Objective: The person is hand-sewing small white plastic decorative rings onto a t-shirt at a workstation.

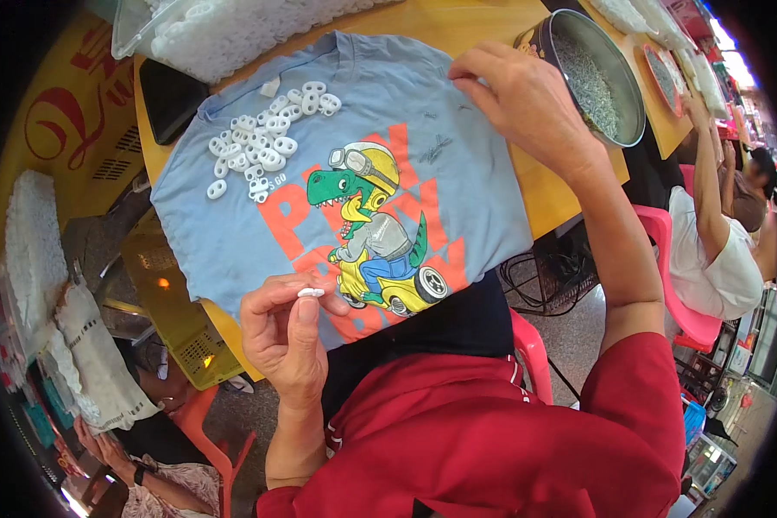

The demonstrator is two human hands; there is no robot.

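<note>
Round tin (540,36) on surface (552,197), right side, full of small grey bits (587,82); clear bin (128,33) top left, heaped with white pieces (259,34). Blue shirt (488,194) has loose two-holed white parts (259,138) on it, big orange-red lettering (289,220), dinosaur print (384,237). Left hand (287,332): grip pinching one small white piece (311,293) above shirt's lower part. Right hand (531,102) over shirt beside tin; can't tell if its grip holds anything.

We are seeing speckled grey floor (570,326) around the wooden desk (423,24), a yellow panel (56,186) beyond its left edge, an orange chair (203,425) off its near-left corner, and a pink chair (701,328) and bright light (738,62) past its right edge.
</note>
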